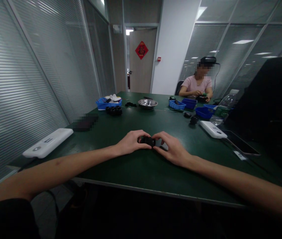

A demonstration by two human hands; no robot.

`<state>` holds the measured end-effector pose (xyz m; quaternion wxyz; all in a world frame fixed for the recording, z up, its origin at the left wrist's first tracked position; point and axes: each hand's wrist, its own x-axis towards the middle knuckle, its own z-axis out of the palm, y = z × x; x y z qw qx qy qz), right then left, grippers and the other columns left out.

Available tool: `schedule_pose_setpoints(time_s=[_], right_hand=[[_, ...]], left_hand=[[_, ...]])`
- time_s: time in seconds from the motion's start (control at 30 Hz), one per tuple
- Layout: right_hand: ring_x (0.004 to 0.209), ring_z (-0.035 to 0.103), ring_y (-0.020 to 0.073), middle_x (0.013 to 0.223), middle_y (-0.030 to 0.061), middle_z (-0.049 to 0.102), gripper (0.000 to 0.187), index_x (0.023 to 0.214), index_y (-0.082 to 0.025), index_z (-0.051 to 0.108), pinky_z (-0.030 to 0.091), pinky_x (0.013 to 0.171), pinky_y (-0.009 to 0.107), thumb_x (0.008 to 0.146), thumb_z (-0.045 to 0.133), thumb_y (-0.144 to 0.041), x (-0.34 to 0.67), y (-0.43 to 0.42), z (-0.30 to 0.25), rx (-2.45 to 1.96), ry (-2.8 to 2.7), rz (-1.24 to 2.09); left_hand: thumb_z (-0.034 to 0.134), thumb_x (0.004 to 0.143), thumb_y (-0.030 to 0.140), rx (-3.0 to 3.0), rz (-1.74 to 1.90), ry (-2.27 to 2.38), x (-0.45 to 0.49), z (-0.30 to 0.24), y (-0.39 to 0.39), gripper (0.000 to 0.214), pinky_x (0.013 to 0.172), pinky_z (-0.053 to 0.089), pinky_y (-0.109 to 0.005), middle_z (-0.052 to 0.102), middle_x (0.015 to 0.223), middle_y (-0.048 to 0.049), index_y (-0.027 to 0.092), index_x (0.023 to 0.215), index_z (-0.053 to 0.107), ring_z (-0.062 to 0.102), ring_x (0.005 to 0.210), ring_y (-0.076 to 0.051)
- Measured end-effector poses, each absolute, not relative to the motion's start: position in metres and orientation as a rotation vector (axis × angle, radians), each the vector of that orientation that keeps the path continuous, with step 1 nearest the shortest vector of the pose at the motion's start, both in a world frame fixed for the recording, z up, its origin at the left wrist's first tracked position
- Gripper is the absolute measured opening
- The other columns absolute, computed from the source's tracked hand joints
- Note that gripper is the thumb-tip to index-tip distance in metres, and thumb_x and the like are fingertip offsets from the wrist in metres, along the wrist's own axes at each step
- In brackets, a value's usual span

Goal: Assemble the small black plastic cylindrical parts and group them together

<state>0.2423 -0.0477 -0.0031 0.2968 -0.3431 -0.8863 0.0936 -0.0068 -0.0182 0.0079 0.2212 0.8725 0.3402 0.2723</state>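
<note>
Both of my hands meet over the dark green table, pinching one small black part between them. My left hand grips its left end with curled fingers. My right hand holds the right end, thumb and forefinger closed on it. The part sits just above or on the table surface; I cannot tell which.
A white device lies at the left edge, another white device and a phone at the right. Farther back are blue trays, a metal bowl, black parts, a water bottle. A seated person works at the far end.
</note>
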Motion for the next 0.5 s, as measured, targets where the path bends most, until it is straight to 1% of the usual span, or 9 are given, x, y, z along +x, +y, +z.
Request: schedule_pose_setpoints(time_s=[0.07,0.23,0.3,0.43,0.5], right_hand=[[0.102,0.065,0.0243,0.122,0.0099,0.065,0.031,0.125,-0.022,0.058,0.056,0.084,0.040,0.096,0.066,-0.027,0.2416,-0.0482,-0.0032,-0.903,-2.343,0.243],[0.097,0.067,0.0246,0.109,0.0084,0.069,0.029,0.123,-0.022,0.059,0.056,0.084,0.042,0.099,0.063,-0.038,0.2405,-0.0481,-0.0027,-1.022,-2.310,0.266],[0.099,0.066,0.0251,0.113,0.0092,0.068,0.029,0.123,-0.022,0.059,0.057,0.085,0.043,0.099,0.064,-0.036,0.2412,-0.0477,-0.0025,-0.993,-2.328,0.258],[0.108,0.064,0.0261,0.123,0.0105,0.064,0.029,0.125,-0.023,0.058,0.057,0.088,0.043,0.097,0.064,-0.026,0.2411,-0.0483,-0.0014,-0.863,-2.358,0.223],[0.109,0.063,0.0264,0.124,0.0108,0.064,0.030,0.126,-0.023,0.058,0.057,0.088,0.043,0.097,0.064,-0.026,0.2403,-0.0490,-0.0010,-0.865,-2.350,0.220]], left_hand=[[0.078,0.086,0.044,2.408,0.753,0.939,-0.0069,0.0077,-0.0180,0.040,0.069,0.041,-0.028,0.066,0.095,-0.0027,0.017,0.116,0.072,0.055,0.077,-0.016],[0.078,0.086,0.046,2.395,0.735,0.934,-0.0071,0.0072,-0.0168,0.043,0.068,0.041,-0.028,0.067,0.097,-0.0028,0.017,0.118,0.071,0.055,0.076,-0.016],[0.079,0.085,0.047,2.397,0.744,0.930,-0.0073,0.0064,-0.0161,0.044,0.068,0.041,-0.028,0.067,0.097,-0.0026,0.018,0.117,0.071,0.055,0.076,-0.016],[0.079,0.085,0.044,2.385,0.763,0.939,-0.0074,0.0041,-0.0151,0.043,0.068,0.041,-0.028,0.066,0.094,-0.0018,0.018,0.117,0.071,0.055,0.075,-0.015],[0.078,0.085,0.045,2.381,0.760,0.937,-0.0073,0.0039,-0.0152,0.042,0.068,0.041,-0.028,0.066,0.093,-0.0017,0.018,0.117,0.071,0.055,0.075,-0.015]])
